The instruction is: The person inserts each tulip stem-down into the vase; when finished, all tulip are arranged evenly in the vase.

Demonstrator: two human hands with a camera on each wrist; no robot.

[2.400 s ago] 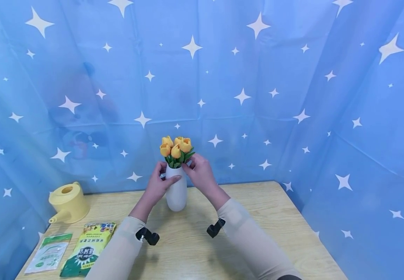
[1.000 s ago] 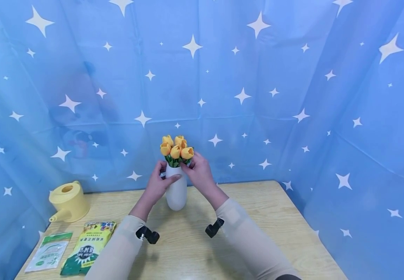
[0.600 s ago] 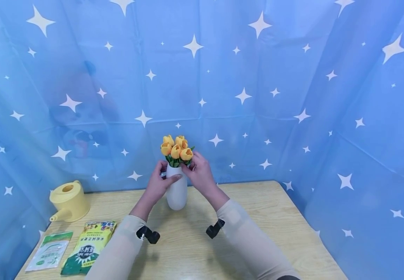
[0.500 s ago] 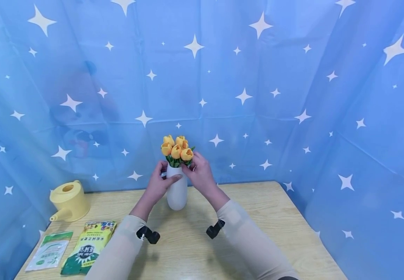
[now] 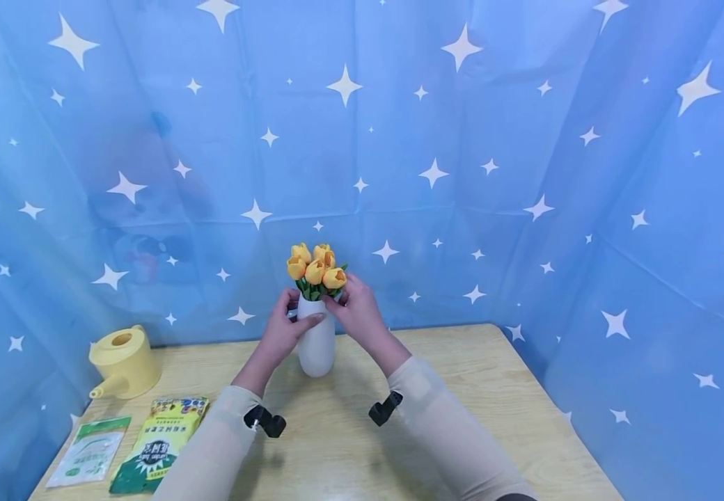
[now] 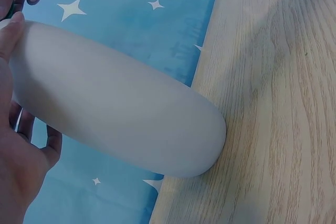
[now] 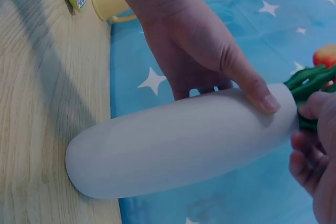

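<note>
A white vase (image 5: 317, 351) stands upright near the back edge of the table, holding several yellow-orange tulips (image 5: 315, 271) with green leaves. My left hand (image 5: 280, 335) grips the vase's upper part from the left, its thumb across the front just below the rim. At the right of the mouth, my right hand (image 5: 362, 311) pinches a tulip's green stem between thumb and fingers. The right wrist view shows those green stems (image 7: 307, 82) coming out of the rim. In the left wrist view, the smooth vase wall (image 6: 121, 100) fills the middle, and the blooms are out of frame.
A yellow watering can (image 5: 125, 365) stands at the table's back left corner. In front of it lie a white-and-green packet (image 5: 89, 452) and a yellow-green bag (image 5: 160, 445), partly behind the left sleeve. A blue star-patterned curtain (image 5: 399, 174) hangs behind the wooden table (image 5: 462, 390).
Since the oldest frame, the tulip at the right has come down and forward to sit lower than the others. The left hand and vase have stayed in place.
</note>
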